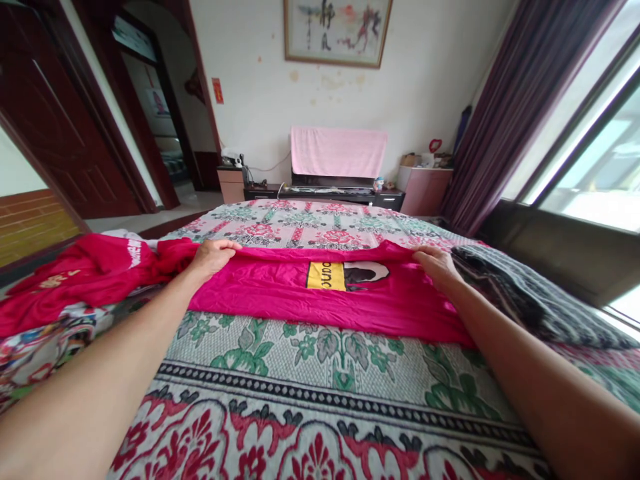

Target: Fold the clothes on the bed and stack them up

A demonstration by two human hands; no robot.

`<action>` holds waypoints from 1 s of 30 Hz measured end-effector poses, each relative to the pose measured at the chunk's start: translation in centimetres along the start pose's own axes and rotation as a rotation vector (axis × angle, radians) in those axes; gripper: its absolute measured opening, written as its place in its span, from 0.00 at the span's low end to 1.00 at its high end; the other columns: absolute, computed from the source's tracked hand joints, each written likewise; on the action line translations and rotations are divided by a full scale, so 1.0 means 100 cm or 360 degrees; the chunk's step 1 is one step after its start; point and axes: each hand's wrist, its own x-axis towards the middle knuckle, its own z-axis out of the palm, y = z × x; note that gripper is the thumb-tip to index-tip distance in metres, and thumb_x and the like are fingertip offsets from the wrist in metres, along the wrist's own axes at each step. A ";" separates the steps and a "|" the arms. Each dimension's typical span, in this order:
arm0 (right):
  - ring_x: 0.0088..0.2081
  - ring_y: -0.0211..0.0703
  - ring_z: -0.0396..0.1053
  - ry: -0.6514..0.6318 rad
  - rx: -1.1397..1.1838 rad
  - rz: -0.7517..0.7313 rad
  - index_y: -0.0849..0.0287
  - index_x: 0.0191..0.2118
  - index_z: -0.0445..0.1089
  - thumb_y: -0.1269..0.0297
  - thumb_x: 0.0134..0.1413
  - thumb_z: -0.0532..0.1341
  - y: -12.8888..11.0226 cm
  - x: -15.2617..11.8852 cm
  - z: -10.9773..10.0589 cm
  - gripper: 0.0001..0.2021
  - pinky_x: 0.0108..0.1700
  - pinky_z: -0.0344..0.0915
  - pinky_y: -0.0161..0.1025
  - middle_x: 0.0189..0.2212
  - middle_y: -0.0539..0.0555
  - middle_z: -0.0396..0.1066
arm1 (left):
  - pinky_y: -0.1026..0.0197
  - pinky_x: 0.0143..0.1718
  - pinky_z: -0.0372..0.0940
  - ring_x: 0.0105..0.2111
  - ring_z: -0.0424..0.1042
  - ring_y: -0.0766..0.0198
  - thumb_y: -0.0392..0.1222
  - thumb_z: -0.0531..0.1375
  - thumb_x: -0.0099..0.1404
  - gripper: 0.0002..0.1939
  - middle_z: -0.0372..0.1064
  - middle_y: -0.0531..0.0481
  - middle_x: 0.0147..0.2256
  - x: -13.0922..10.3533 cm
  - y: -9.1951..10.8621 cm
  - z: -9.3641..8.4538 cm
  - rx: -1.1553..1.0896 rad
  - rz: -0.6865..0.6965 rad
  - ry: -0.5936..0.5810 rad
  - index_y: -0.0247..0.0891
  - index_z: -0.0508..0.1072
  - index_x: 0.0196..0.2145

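Observation:
A bright pink garment [270, 293] with a yellow patch and a black-and-white print lies spread in a wide band across the bed. Its far edge is pinched at the left end by my left hand [215, 259], fingers closed on the cloth. At the opposite end my right hand [437, 263] grips the same far edge. Between my hands that edge is slightly raised and drawn fairly straight. My fingertips are partly hidden by the fabric.
Red clothes [100, 267] are heaped left of the garment. A folded dark patterned blanket [540, 297] lies to the right. Beneath everything is a floral bedspread [320, 393]. Beyond the bed, a pink cloth [340, 150] covers a screen on a low cabinet [390, 200].

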 end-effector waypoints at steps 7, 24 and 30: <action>0.25 0.41 0.67 -0.0103 -0.0867 -0.0105 0.58 0.30 0.77 0.67 0.43 0.59 -0.002 -0.006 -0.019 0.10 0.28 0.61 0.33 0.19 0.50 0.70 | 0.66 0.34 0.65 0.31 0.74 0.61 0.34 0.54 0.52 0.21 0.77 0.53 0.33 -0.017 -0.004 -0.004 0.0500 0.0194 -0.0067 0.43 0.80 0.41; 0.48 0.52 0.69 -0.0365 -0.1408 -0.0771 0.48 0.48 0.74 0.59 0.56 0.55 -0.004 -0.024 0.007 0.16 0.49 0.60 0.47 0.45 0.54 0.75 | 0.62 0.43 0.64 0.39 0.73 0.57 0.40 0.56 0.53 0.15 0.75 0.48 0.39 -0.015 -0.019 0.005 0.0852 0.0627 -0.0044 0.43 0.78 0.37; 0.39 0.46 0.71 -0.0387 -0.1326 -0.0805 0.50 0.43 0.76 0.63 0.53 0.55 -0.011 -0.024 0.000 0.15 0.40 0.61 0.38 0.37 0.51 0.77 | 0.59 0.45 0.64 0.40 0.72 0.55 0.39 0.53 0.54 0.17 0.75 0.46 0.40 -0.012 -0.022 0.005 0.0817 0.0699 0.0113 0.40 0.77 0.39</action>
